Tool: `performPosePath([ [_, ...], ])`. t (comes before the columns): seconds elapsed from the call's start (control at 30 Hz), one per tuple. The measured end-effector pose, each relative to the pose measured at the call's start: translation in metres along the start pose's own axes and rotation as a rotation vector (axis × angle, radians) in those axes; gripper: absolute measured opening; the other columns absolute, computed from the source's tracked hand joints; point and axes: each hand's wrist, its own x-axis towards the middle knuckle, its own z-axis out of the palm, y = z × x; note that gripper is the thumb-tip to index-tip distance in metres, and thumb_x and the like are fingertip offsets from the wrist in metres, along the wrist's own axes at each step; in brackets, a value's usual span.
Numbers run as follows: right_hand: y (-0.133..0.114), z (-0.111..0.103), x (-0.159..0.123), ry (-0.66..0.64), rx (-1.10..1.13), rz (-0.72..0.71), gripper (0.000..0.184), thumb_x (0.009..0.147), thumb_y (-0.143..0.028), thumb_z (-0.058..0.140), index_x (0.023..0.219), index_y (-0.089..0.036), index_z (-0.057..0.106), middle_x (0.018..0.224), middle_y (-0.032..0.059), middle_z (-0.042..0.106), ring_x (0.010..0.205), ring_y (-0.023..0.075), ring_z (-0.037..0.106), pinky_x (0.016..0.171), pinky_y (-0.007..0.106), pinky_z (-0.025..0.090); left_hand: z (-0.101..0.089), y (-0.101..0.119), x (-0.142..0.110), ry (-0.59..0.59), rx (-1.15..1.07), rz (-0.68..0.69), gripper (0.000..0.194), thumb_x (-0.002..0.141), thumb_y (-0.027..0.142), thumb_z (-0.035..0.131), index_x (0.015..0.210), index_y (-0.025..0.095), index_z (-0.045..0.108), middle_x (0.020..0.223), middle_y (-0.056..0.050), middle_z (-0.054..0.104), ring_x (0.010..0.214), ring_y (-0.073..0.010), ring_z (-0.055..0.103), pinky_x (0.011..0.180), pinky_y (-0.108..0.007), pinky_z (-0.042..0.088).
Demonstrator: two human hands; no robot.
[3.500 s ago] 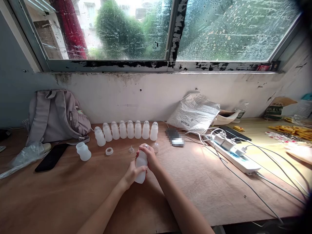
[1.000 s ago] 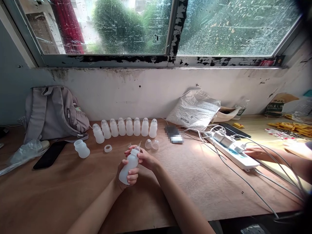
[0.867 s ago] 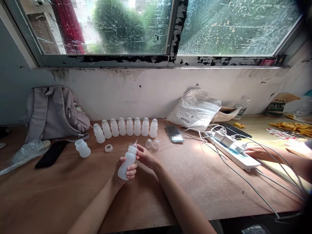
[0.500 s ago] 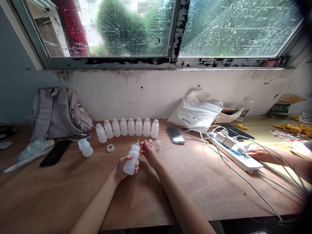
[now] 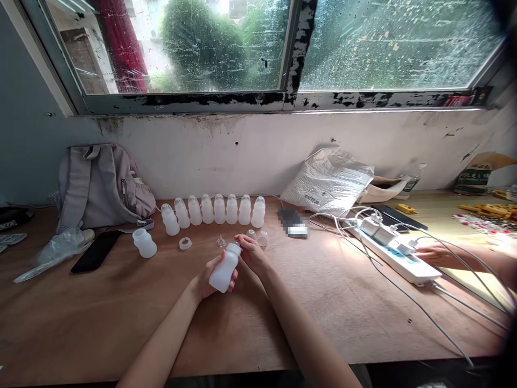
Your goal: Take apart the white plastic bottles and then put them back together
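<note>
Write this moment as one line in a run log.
left hand: holds tilted bottle | right hand: fingertips at its neck | nearby: white ring, uncapped bottle, backpack

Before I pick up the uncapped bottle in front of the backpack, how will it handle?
The bottle looks light and fairly stiff, judging by its frosted, plastic-like wall. Its round body might roll if knocked over, but the narrow waist should help your grip.

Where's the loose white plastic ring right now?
Head view, left of centre: the white plastic ring lies on the brown wooden table, right of the open frosted bottle.
</note>
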Motion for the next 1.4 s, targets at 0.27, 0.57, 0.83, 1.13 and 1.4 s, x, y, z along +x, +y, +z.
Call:
performPosePath([
  [0.27, 0.0, -0.008, 0.001, -0.066, 0.034, 0.024, 0.024, 0.068, -0.034, 0.064, 0.084, -0.016, 0.064, 0.065, -0.0005, 0.05, 0.055, 0.0085, 0.042, 0.05, 0.023, 0.032, 0.003, 0.002, 0.002, 0.004, -0.14, 0.073, 0.045, 0.077, 0.046, 0.045, 0.093, 0.006, 0.057, 0.074, -0.008, 0.055, 0.064, -0.0137, 0.052, 0.065, -0.028, 0.043],
  [0.57, -0.001, -0.005, 0.001, -0.054, 0.079, 0.036, 0.027, 0.068, -0.034, 0.064, 0.088, -0.017, 0.064, 0.066, -0.0009, 0.05, 0.052, 0.0073, 0.041, 0.041, 0.021, 0.027, 0.001, 0.0, 0.006, -0.01, -0.089, 0.07, 0.043, 0.078, 0.042, 0.045, 0.103, 0.009, 0.054, 0.075, -0.007, 0.055, 0.061, -0.0135, 0.051, 0.06, -0.027, 0.04],
  [0.83, -0.001, -0.01, 0.005, 0.096, 0.118, -0.042, 0.035, 0.062, -0.026, 0.068, 0.095, -0.02, 0.062, 0.08, 0.0012, 0.062, 0.063, 0.0098, 0.051, 0.053, 0.022, 0.039, 0.008, 0.0, 0.004, 0.024, 0.085, 0.025, 0.041, 0.073, 0.041, 0.051, 0.1, 0.011, 0.053, 0.08, -0.008, 0.057, 0.065, -0.0145, 0.052, 0.059, -0.025, 0.038],
  [1.13, 0.01, -0.026, 0.012, 0.244, -0.004, -0.099, 0.033, 0.059, -0.028, 0.068, 0.09, -0.021, 0.061, 0.076, 0.0022, 0.065, 0.07, 0.0129, 0.056, 0.06, 0.024, 0.042, 0.005, 0.021, -0.018, 0.265, 0.433, 0.291, 0.039, 0.064, 0.031, 0.061, 0.098, 0.019, 0.047, 0.082, -0.001, 0.052, 0.07, -0.0119, 0.05, 0.059, -0.021, 0.039],
  [1.4, 0.017, -0.021, 0.007, 0.186, -0.147, -0.015, 0.037, 0.059, -0.035, 0.066, 0.093, -0.021, 0.06, 0.082, 0.0041, 0.065, 0.064, 0.0131, 0.056, 0.057, 0.025, 0.041, -0.049, 0.12, -0.057, 0.971, 1.35, 0.403, 0.05, 0.053, 0.048, 0.063, 0.091, 0.019, 0.049, 0.081, -0.002, 0.058, 0.076, -0.0199, 0.055, 0.066, -0.028, 0.041],
])
